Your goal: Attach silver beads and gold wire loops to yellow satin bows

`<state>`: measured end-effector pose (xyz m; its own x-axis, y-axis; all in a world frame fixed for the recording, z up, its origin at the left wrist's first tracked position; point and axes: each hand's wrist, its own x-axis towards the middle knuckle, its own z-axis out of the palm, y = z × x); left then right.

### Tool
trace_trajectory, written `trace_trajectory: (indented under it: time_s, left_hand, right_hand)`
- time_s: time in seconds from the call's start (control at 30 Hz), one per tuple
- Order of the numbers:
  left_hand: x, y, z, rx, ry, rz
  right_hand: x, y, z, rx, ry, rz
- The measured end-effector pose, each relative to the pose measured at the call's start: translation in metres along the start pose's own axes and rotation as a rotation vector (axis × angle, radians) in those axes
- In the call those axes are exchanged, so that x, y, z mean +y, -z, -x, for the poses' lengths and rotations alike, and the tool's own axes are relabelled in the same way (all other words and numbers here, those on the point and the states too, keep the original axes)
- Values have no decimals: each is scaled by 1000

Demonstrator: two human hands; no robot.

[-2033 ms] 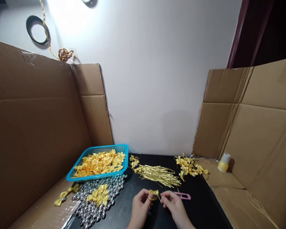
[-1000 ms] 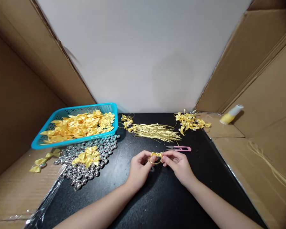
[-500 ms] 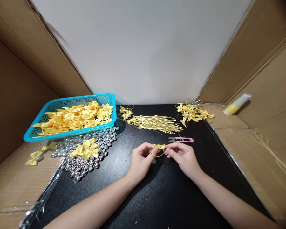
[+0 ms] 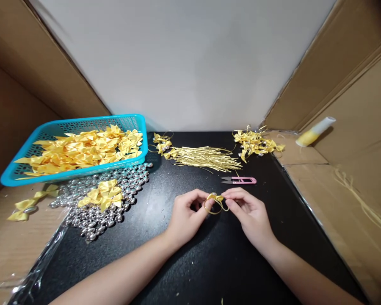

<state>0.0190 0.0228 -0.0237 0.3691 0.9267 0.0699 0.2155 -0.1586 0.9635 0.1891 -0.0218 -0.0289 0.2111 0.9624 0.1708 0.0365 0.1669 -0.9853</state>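
Observation:
My left hand [image 4: 184,218] and my right hand [image 4: 250,213] meet over the black table [image 4: 209,262], both pinching a small yellow ribbon bow with a gold cord loop [image 4: 215,202] between their fingertips. The loop hangs between the two hands just above the table. Pink thread snips [image 4: 240,180] lie right behind my right hand. A bundle of gold cords [image 4: 206,157] lies further back.
A blue basket [image 4: 25,169] full of yellow bows stands at the left, with a heap of silver bells [image 4: 114,190] and loose bows [image 4: 102,195] in front. Finished bows [image 4: 255,143] lie at the back right. Cardboard walls stand on both sides; a yellow spool [image 4: 314,132] rests at the right.
The camera has tilted down from the wall to the table. Both hands stayed together on the bow, and the cord loop now hangs lower between them.

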Motion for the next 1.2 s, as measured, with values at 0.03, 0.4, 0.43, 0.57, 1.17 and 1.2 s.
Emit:
trace_trajectory:
  time_s: [0.03, 0.4, 0.43, 0.57, 1.17, 1.2]
  left_hand:
    - [0, 0, 0, 4, 8, 9]
    - [-5, 0, -1, 16, 55, 73]
    - [-5, 0, -1, 16, 55, 75]
    - [-7, 0, -1, 19, 59, 77]
    - [-3, 0, -3, 22, 141, 202]
    - [-2, 1, -4, 27, 148, 224]
  right_hand:
    - [3, 0, 1, -16, 11, -1]
    - [1, 0, 3, -88, -42, -18]
    - [1, 0, 3, -88, -65, -21]
    - [-2, -2, 4, -66, -173, -50]
    - [-8, 16, -9, -66, -69, -315]
    - [-9, 16, -8, -120, -108, -343]
